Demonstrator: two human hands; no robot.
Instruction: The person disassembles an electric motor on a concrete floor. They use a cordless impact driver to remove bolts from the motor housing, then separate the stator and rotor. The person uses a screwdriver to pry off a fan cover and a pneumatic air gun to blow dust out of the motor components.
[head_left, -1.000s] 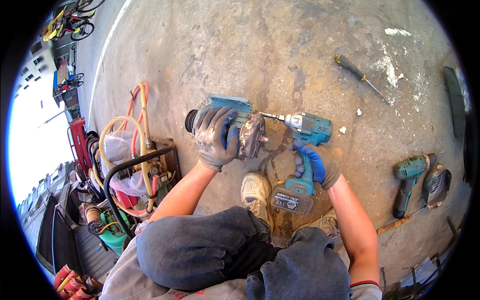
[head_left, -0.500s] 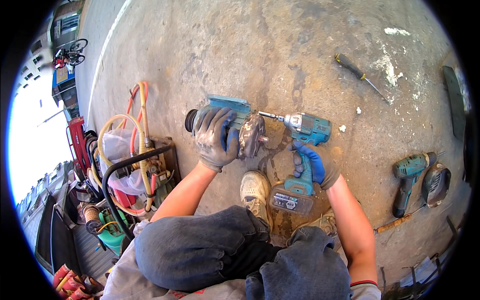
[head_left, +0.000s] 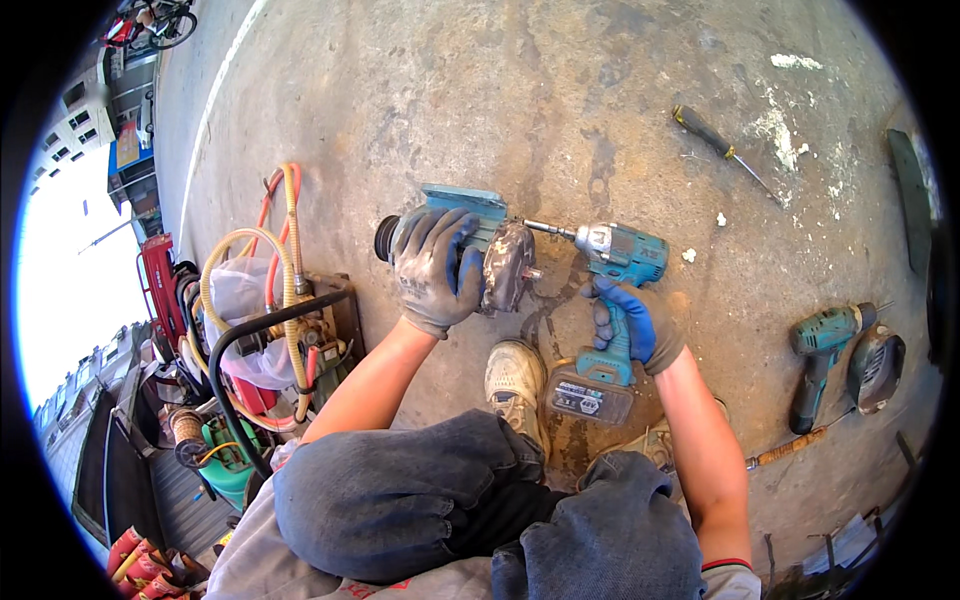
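Observation:
My gloved left hand (head_left: 438, 265) is closed over a blue-grey, motor-like metal unit (head_left: 465, 201) just above the ground. A black grooved pulley (head_left: 385, 238) sticks out at the unit's left end. Its right end is a dirty, crusted brown cover (head_left: 508, 268) with a short shaft stub. In my gloved right hand (head_left: 640, 325) is the handle of a blue cordless impact driver (head_left: 630, 255), its battery pack toward my feet. The driver's long bit (head_left: 550, 229) points left, and its tip meets the upper edge of the crusted end.
A screwdriver (head_left: 705, 132) lies at the far right. Nearer on the right are a second cordless drill (head_left: 822, 345), a dark oval part (head_left: 875, 370) and a thin rod (head_left: 788, 447). At left stands a framed machine (head_left: 335, 300) with looped hoses (head_left: 290, 215).
The driver has shifted slightly right relative to the unit, and its bit shows a little longer. A bicycle in the distance has moved toward the top of the view.

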